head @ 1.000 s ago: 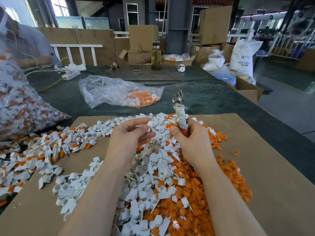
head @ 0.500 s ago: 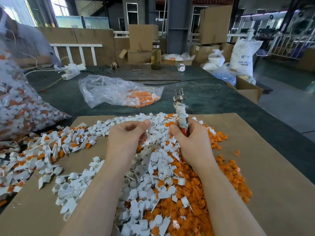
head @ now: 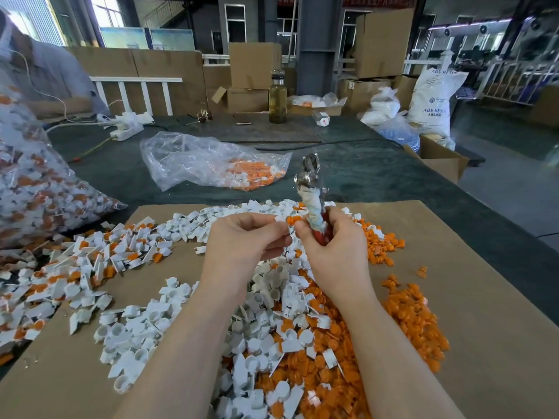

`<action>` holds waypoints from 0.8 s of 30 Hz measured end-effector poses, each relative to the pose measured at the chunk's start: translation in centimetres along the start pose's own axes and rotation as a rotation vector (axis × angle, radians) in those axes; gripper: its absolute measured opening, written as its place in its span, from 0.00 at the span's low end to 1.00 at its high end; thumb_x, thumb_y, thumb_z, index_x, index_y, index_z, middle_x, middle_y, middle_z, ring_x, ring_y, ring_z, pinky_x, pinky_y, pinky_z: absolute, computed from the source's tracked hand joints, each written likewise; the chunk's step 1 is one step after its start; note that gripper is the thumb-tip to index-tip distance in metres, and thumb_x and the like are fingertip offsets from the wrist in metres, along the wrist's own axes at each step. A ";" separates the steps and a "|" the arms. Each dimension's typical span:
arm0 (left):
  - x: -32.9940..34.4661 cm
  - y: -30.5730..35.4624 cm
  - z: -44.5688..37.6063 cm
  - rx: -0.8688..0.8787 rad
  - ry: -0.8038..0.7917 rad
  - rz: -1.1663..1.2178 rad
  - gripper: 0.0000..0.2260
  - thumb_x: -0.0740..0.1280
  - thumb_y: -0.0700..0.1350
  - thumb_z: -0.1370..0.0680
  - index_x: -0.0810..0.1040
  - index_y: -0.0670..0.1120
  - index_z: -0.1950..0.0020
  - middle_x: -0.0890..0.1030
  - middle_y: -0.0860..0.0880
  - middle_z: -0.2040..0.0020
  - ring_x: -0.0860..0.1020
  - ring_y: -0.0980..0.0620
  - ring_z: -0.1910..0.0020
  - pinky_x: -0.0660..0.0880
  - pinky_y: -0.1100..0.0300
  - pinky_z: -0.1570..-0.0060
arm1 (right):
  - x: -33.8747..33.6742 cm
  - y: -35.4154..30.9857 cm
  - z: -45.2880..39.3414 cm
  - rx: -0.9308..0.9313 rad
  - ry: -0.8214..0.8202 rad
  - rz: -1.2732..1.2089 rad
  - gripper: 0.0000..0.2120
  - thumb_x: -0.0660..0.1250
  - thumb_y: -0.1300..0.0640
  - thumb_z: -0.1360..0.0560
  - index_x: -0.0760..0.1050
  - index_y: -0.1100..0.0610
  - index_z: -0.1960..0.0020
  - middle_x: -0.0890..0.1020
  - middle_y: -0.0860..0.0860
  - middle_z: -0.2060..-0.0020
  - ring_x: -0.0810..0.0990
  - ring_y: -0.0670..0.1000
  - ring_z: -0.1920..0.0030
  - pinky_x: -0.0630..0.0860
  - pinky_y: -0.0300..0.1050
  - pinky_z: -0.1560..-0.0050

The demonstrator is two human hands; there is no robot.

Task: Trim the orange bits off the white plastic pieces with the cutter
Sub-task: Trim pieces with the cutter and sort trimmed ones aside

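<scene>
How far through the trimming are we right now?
Done: a big heap of loose orange bits beside trimmed white pieces. In hand: left hand pinches one piece with its orange end on; right hand holds the cutter. Left: untrimmed pile and full bag.

a factory or warehouse work floor: stacked cardboard boxes [head: 255, 65] along the back, a printed resin sack [head: 433, 99], steel columns, clear bags of plastic parts [head: 211, 163], and heaps of white and orange pieces [head: 272, 328] on a cardboard-covered table [head: 484, 328].
</scene>
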State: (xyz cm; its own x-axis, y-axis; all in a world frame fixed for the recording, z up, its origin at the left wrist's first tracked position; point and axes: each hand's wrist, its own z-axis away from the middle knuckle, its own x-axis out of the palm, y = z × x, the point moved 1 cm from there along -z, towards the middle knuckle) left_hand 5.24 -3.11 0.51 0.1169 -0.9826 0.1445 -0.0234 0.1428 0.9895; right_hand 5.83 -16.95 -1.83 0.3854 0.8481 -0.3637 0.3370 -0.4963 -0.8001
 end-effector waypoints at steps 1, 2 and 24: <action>0.1 0.0 0.1 0.009 0.002 -0.008 0.06 0.75 0.35 0.28 0.84 0.44 0.63 0.85 0.43 0.67 0.85 0.50 0.66 0.80 0.63 0.66 | 0.0 -0.1 0.1 -0.002 0.016 0.003 0.10 0.70 0.49 0.25 0.76 0.55 0.53 0.79 0.47 0.66 0.77 0.47 0.65 0.77 0.49 0.64; 0.2 0.1 0.1 0.018 0.008 -0.017 0.06 0.75 0.35 0.28 0.84 0.44 0.64 0.85 0.43 0.66 0.85 0.49 0.66 0.80 0.63 0.66 | -0.1 -0.2 0.1 -0.011 0.032 0.007 0.09 0.70 0.49 0.25 0.76 0.54 0.54 0.79 0.45 0.66 0.78 0.46 0.65 0.77 0.48 0.64; 0.9 0.2 0.6 0.280 0.075 -0.378 0.09 0.76 0.40 0.28 0.85 0.54 0.63 0.85 0.58 0.66 0.84 0.59 0.64 0.80 0.65 0.61 | -0.1 -0.2 0.2 -0.041 0.068 0.017 0.07 0.72 0.52 0.26 0.74 0.50 0.56 0.77 0.40 0.66 0.78 0.39 0.60 0.74 0.33 0.66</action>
State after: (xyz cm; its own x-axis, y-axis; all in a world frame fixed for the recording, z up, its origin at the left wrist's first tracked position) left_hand 4.74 -4.07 0.82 0.2404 -0.9465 -0.2154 -0.2308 -0.2713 0.9344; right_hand 5.52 -16.92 -1.71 0.4480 0.8256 -0.3430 0.3642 -0.5189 -0.7733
